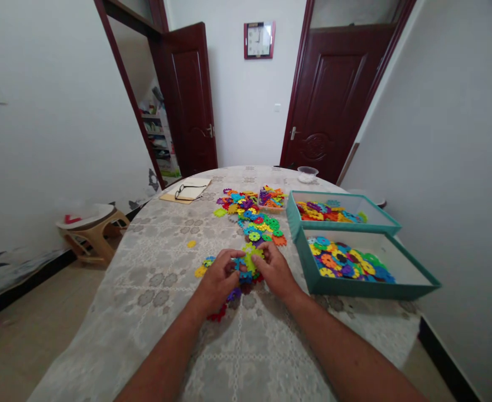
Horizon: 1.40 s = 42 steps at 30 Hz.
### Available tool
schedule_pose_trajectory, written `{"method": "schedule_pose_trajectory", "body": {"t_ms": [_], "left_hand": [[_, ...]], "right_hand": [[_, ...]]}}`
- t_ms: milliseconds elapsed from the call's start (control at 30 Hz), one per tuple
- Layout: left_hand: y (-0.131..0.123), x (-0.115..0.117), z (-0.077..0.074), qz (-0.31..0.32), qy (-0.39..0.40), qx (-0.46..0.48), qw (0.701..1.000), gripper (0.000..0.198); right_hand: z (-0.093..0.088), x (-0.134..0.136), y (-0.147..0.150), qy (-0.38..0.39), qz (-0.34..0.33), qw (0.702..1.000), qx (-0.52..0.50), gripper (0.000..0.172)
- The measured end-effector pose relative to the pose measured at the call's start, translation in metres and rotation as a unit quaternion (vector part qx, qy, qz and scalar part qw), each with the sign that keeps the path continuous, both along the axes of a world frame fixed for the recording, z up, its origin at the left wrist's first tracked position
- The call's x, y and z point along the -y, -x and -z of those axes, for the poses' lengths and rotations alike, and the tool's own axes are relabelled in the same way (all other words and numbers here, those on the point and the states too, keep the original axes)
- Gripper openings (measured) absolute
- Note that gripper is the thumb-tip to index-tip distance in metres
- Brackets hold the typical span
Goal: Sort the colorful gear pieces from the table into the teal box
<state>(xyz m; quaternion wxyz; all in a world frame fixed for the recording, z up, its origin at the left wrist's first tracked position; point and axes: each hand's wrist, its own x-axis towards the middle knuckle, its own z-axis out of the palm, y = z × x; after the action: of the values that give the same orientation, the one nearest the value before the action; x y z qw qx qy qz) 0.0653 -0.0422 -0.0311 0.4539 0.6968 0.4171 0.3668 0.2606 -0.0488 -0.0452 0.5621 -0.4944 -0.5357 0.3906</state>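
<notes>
Soft light is filling the frame, the top-centre clock (259, 41) is catching glare, and outer edges are stretching.

Both bare forearms (168, 341) aslant inward, hands (216, 280) close together, fingers (230, 254) bent

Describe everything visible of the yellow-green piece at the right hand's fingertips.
The yellow-green piece has a toothed, gear-like edge and looks like plastic. The right hand grips its right side, partly covering it, with its broad face toward the camera. In this view it overlaps blue pieces; whether they are joined is unclear. The left hand is close on its other side; contact there cannot be made out.
</notes>
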Motion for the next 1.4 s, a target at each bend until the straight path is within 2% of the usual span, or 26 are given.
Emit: {"method": "schedule_pose_trajectory", "body": {"t_ms": [100,233,300,367,433,500,700,833,933,1033,1167,1300,1400], "left_hand": [[-0.002,0.002,0.001,0.023,0.041,0.034,0.998,0.056],[-0.006,0.002,-0.003,-0.009,0.006,0.019,1.0,0.066],[-0.006,0.001,-0.004,-0.03,-0.024,0.002,0.999,0.065],[-0.006,-0.001,-0.006,-0.057,-0.074,-0.023,0.995,0.06],[-0.006,-0.002,-0.007,-0.069,-0.138,-0.08,0.985,0.053],[-0.008,-0.005,-0.007,-0.052,-0.193,-0.159,0.967,0.048],[-0.027,-0.015,-0.007,0.03,-0.232,-0.35,0.907,0.037],[-0.037,-0.023,-0.008,0.024,-0.244,-0.417,0.875,0.022],[-0.037,-0.029,-0.005,0.001,-0.249,-0.436,0.865,0.02],[-0.031,-0.031,-0.003,-0.036,-0.246,-0.399,0.883,0.024],[-0.02,-0.027,-0.011,-0.088,-0.222,-0.266,0.934,0.031],[-0.008,-0.016,-0.025,-0.08,-0.122,-0.157,0.977,0.035],[-0.002,-0.005,-0.028,-0.057,-0.065,-0.115,0.99,0.039]], "right_hand": [[0.0,-0.001,0.003,0.024,-0.056,0.995,-0.077,0.047],[-0.003,0.001,0.005,0.07,-0.103,0.99,-0.064,0.036],[-0.005,0.001,0.002,0.066,-0.076,0.993,-0.068,0.036],[-0.005,-0.001,-0.004,0.05,-0.003,0.993,-0.108,0.037],[-0.005,-0.005,-0.011,0.04,0.07,0.986,-0.147,0.036],[-0.004,-0.01,-0.017,0.045,0.112,0.979,-0.166,0.038],[0.0,-0.014,-0.02,0.062,0.141,0.98,-0.129,0.037],[0.0,-0.013,-0.02,0.06,0.131,0.982,-0.119,0.032],[0.003,-0.015,-0.022,0.06,0.13,0.983,-0.115,0.034],[0.005,-0.016,-0.023,0.057,0.114,0.983,-0.134,0.041],[0.0,-0.011,-0.021,0.057,0.042,0.984,-0.166,0.042],[-0.004,-0.004,-0.016,0.046,-0.038,0.987,-0.15,0.038],[-0.004,0.001,-0.009,0.063,-0.084,0.985,-0.139,0.04]]}}
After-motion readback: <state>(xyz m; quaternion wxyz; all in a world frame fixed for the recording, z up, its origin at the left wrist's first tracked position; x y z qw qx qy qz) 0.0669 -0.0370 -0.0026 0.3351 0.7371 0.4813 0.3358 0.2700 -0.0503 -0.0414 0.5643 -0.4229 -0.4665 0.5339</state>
